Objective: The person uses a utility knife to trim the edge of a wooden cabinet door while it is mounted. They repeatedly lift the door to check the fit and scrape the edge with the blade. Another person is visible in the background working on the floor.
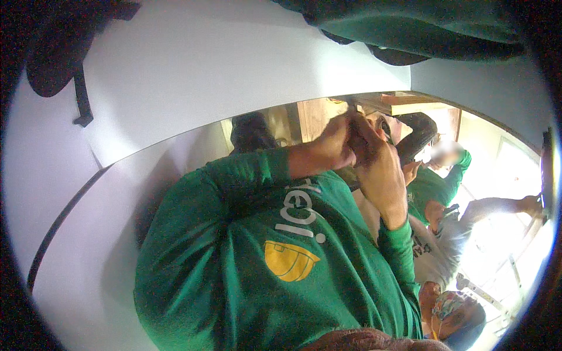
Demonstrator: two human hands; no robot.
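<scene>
My left hand [333, 140] and my right hand [381, 175] are raised together in front of my green-sleeved body, near the lower edge of a large white panel [222, 58]. Both hands have their fingers curled and overlapping around something small at the panel's edge, which is hidden by the fingers. A dark, curved object [413, 128] shows just behind my right hand, with light wood [311, 120] beyond my left hand.
A co-worker in green [433, 187] is at the right; another in a pale shirt [445, 251] reaches toward the right edge. A person with a patterned face covering [453, 322] is at lower right. Black items [58, 64] and dark green material [410, 26] lie along the top.
</scene>
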